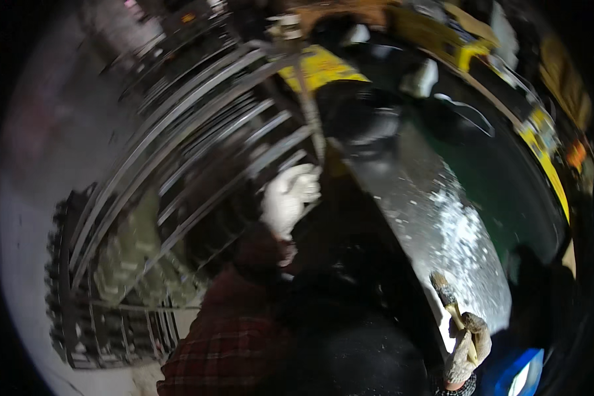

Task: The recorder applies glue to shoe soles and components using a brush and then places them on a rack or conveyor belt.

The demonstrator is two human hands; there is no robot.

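My right hand [470, 343], in a pale, soiled work glove, is closed around the handle of a brush [444, 288]. The brush's dark bristles point up and away, over the near left part of a grey metal work surface [412, 185]. White powder or flakes [461, 224] lie scattered across that surface. My left hand [288, 199], in a white glove, has its fingers curled beside a metal rack [231, 178]. Whatever those fingers may hold is hidden, and motion blurs them a little.
Greenish-grey ribbed pieces [132, 257] sit in the rack on the left. Black rounded containers [366, 115] stand at the far end of the work surface. A dark green panel [488, 178] runs along its right. A blue object [525, 373] is at lower right.
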